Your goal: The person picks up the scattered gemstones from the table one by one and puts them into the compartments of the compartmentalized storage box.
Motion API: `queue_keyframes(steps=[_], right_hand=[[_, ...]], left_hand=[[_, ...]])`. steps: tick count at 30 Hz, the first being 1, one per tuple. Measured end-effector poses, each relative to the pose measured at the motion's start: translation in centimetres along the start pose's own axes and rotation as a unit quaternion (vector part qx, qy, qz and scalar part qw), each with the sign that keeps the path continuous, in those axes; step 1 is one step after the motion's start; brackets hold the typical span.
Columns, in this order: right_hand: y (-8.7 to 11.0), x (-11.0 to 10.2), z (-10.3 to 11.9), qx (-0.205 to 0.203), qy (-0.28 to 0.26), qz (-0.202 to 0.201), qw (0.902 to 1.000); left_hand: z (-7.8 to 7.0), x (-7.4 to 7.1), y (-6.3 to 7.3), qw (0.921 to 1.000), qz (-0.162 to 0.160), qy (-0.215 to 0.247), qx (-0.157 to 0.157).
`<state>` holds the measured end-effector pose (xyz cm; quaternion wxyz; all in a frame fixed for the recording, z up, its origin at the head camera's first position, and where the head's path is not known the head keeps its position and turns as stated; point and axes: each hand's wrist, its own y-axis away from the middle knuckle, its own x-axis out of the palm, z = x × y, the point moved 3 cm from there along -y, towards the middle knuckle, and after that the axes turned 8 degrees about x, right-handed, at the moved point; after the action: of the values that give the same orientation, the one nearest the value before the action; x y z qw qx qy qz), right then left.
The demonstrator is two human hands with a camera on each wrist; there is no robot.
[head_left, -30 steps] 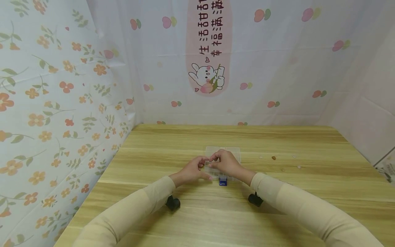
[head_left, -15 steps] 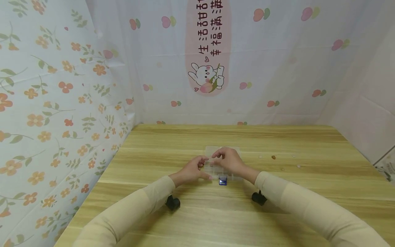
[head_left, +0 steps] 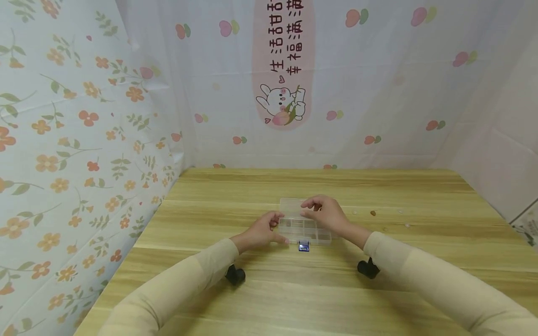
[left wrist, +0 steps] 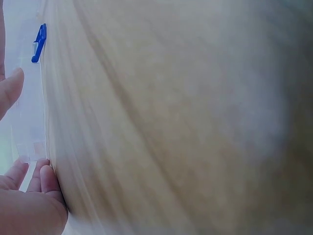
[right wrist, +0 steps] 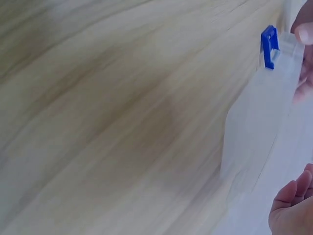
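Observation:
A clear plastic compartment box [head_left: 296, 230] lies on the table with its lid [head_left: 289, 207] folded back behind it. A blue latch [head_left: 304, 246] sticks out at its front edge. My left hand [head_left: 261, 231] holds the box's left end, thumb at the front corner and index finger toward the back; the left wrist view shows its fingers against the end wall. Over the right part of the lid hovers my right hand [head_left: 329, 215], fingers bent, thumb and index finger apart with nothing seen between them. Small bits inside the compartments are too faint to name.
Right of the box lie a small brown piece [head_left: 372, 213] and several pale ones, among them a whitish piece [head_left: 407, 226]. The wood-grain table [head_left: 269, 289] ends at a printed curtain [head_left: 210, 93] behind and a floral one [head_left: 63, 163] on the left.
My right hand has drawn away from the left compartments, moving right and toward the back, which uncovers the box's right compartments. The left hand stays at the left end.

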<state>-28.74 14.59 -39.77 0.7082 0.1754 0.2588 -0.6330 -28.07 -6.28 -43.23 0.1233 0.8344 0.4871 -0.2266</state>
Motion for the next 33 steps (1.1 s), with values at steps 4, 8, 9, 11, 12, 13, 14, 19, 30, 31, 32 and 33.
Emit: queue_keyframes(steps=[4, 8, 9, 11, 12, 13, 14, 19, 30, 31, 32, 33], right_hand=[[0.3, -0.9, -0.5, 0.001, -0.005, -0.006, 1.0000], [0.7, -2.0, -1.1, 0.005, -0.010, -0.012, 0.9999], [0.9, -2.3, -1.3, 0.007, -0.012, -0.014, 0.9998], [1.1, -2.8, -1.6, 0.011, -0.018, -0.018, 0.9996], [1.2, -3.1, -1.9, 0.011, -0.023, -0.021, 0.9995], [1.3, -3.3, -2.1, 0.013, -0.026, -0.024, 0.9993], [1.4, -3.6, -2.3, 0.014, -0.032, -0.028, 0.9990], [1.9, -4.8, -3.4, 0.012, -0.045, -0.046, 0.9978], [3.5, -8.3, -5.4, 0.012, -0.034, -0.077, 0.9964], [3.6, -8.6, -5.6, 0.013, -0.031, -0.080, 0.9963], [3.7, -8.9, -5.8, 0.014, -0.028, -0.083, 0.9960], [3.8, -9.2, -6.0, 0.015, -0.027, -0.088, 0.9956]], left_hand=[[0.0, 0.0, 0.0, 1.0000, 0.000, -0.002, 0.003], [-0.1, 0.0, 0.0, 1.0000, 0.000, -0.003, 0.003], [-0.1, 0.0, 0.0, 1.0000, 0.000, -0.003, 0.002], [-0.1, 0.0, 0.0, 1.0000, 0.000, -0.001, 0.000], [0.0, 0.0, 0.0, 1.0000, 0.000, 0.001, 0.000], [0.0, 0.0, 0.0, 1.0000, 0.000, 0.001, 0.000], [0.0, 0.0, 0.0, 1.0000, -0.001, 0.001, 0.001], [0.1, 0.0, 0.0, 1.0000, 0.000, -0.003, 0.002], [0.2, 0.1, 0.0, 1.0000, -0.002, 0.005, -0.002], [0.2, 0.1, 0.0, 1.0000, -0.002, 0.005, -0.002], [0.2, 0.1, -0.1, 1.0000, -0.002, 0.004, -0.002], [0.3, 0.1, -0.1, 1.0000, -0.003, 0.003, -0.001]])
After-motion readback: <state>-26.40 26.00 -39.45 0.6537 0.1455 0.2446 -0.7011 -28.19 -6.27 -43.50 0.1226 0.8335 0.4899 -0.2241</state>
